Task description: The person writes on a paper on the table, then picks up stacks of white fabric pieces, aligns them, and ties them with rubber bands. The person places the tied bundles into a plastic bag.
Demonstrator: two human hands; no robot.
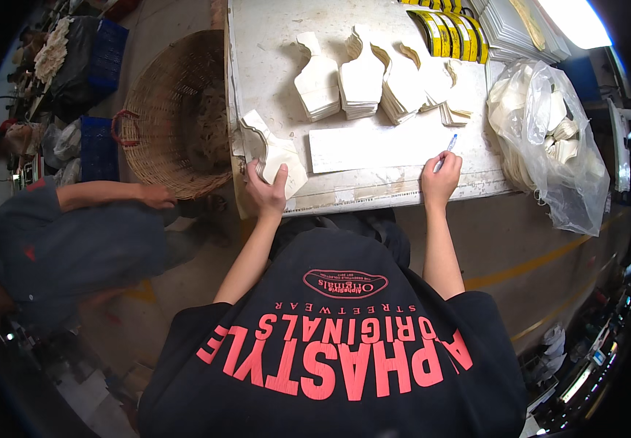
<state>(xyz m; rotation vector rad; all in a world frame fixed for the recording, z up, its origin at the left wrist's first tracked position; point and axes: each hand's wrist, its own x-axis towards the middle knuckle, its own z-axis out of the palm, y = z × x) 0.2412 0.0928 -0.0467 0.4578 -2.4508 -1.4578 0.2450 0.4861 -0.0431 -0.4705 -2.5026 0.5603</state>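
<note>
At the table's left edge my left hand point(267, 193) grips a stack of cream-coloured cut pieces point(282, 158), thumb on top and fingers at its side. The stack has a curved, notched outline. In my right hand point(441, 177) is a pen point(448, 149) with a blue end, held over the right part of a long white sheet point(374, 150). Beyond the sheet stand several more stacks of similar cut pieces, among them a low stack point(317, 86) on the left and a taller stack point(361, 77) beside it.
A wicker basket point(156, 109) with scraps stands left of the table point(268, 25). At the right edge sits a clear plastic bag point(578, 171) of pale pieces. Yellow-and-black curved items point(450, 35) lie at the back right. Another person point(89, 233) is beside the basket.
</note>
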